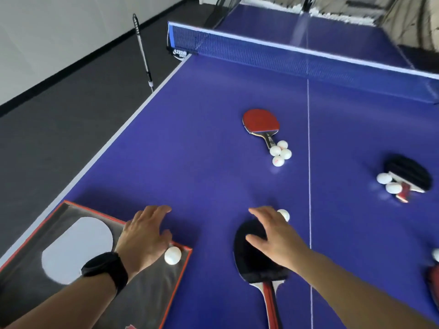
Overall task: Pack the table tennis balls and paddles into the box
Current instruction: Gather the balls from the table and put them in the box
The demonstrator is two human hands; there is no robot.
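Note:
A flat grey box [33, 248] with a red rim and a paddle-shaped cutout lies at the near left of the blue table. One white ball [172, 255] rests in its right corner, just under my left hand [145, 236], whose fingers are spread. My right hand [273, 231] hovers open over a black paddle [251, 260], fingertips by another ball [284, 214]. Farther off, a red paddle [260, 121] lies with several balls [279, 153] at its handle. At the right lies a black paddle [408, 174] with two balls [388, 182].
The net [297, 60] crosses the table at the back. A white centre line [308, 162] runs down the table. A ball-picker pole [142, 51] leans at the left edge over dark floor. Part of a red paddle [433, 281] and a ball [436, 254] show at the right border.

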